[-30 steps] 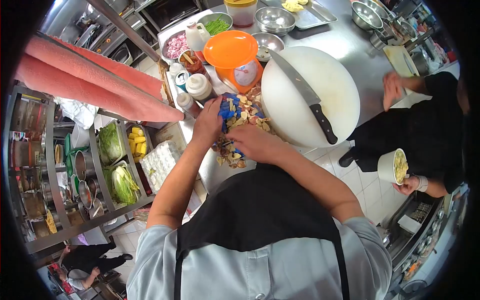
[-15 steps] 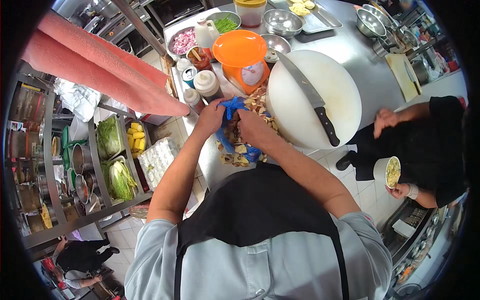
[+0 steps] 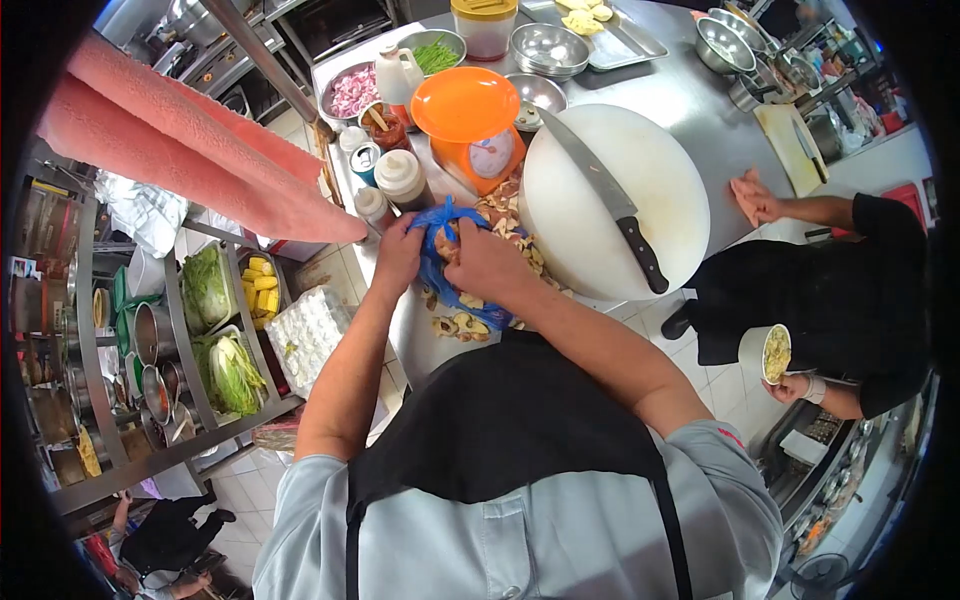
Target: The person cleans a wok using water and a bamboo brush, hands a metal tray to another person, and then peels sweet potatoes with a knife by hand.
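A crumpled blue plastic bag [image 3: 432, 268] lies at the table's near edge among pale and brown peelings [image 3: 462, 326]. My left hand [image 3: 398, 252] grips the bag's left rim with its fingers closed. My right hand [image 3: 488, 262] reaches into the bag's mouth from the right, fingers curled beside brownish contents; what they hold is hidden. More peelings lie right of the bag, against a thick round white cutting board [image 3: 570, 230]. A large black-handled knife [image 3: 612, 190] rests across that board. Behind the bag stands an orange kitchen scale [image 3: 478, 160] with an orange dish on top.
Squeeze bottles [image 3: 402, 180], an opened can [image 3: 364, 162] and a bowl of chopped red onion [image 3: 354, 92] stand at the left. Metal bowls [image 3: 550, 48] sit behind. A pink towel [image 3: 210, 160] hangs left. At right a co-worker holds a cloth and a tub [image 3: 757, 352].
The view has shifted slightly. My right hand has moved a little over the bag's mouth. The co-worker's far hand has moved to the table's edge, now with a pinkish cloth.
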A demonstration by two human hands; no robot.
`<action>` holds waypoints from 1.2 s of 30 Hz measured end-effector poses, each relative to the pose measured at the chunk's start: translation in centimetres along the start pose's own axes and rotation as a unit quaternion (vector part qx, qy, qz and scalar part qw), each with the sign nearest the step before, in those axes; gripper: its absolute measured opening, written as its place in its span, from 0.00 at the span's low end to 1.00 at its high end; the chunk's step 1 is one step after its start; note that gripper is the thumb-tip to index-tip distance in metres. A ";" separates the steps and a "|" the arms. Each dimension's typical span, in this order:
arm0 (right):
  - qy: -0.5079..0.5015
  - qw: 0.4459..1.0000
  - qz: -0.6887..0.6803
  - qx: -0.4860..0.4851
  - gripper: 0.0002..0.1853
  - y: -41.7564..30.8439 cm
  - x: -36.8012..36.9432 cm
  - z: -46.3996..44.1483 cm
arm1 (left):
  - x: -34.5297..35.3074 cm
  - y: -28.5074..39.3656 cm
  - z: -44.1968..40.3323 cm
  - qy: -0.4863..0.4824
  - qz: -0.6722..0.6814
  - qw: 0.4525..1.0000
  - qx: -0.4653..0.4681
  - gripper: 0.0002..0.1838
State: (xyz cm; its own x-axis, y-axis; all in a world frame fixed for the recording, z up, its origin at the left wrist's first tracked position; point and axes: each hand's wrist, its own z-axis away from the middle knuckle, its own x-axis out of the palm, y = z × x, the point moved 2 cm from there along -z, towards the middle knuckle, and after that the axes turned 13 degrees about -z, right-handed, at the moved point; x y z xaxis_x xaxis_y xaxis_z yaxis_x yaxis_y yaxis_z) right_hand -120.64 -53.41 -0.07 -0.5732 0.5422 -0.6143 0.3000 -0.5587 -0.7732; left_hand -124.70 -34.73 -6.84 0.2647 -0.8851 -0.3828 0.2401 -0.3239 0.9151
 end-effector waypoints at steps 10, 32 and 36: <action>-0.153 0.832 -0.499 0.187 0.16 4.4 -6.4 0.8 | -0.5 -0.8 2.5 -0.050 0.385 0.912 -0.131 0.19; -0.053 0.976 0.207 -0.033 0.15 -2.0 -10.6 -2.8 | 0.0 2.2 3.8 -0.034 -0.008 0.995 -0.093 0.24; 0.013 0.935 0.333 -0.123 0.10 -0.4 -7.4 -3.4 | 0.5 2.1 3.5 -0.141 0.132 0.979 -0.068 0.20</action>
State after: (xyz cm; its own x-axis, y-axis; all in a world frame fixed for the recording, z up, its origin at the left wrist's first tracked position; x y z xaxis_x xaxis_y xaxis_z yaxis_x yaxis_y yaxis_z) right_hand -113.93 -55.08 4.30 -0.1790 0.1435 -0.9733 0.7519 -0.6181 -0.2294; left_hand -127.27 -37.05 -4.66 0.0711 -0.9951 -0.0686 0.3252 -0.0419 0.9447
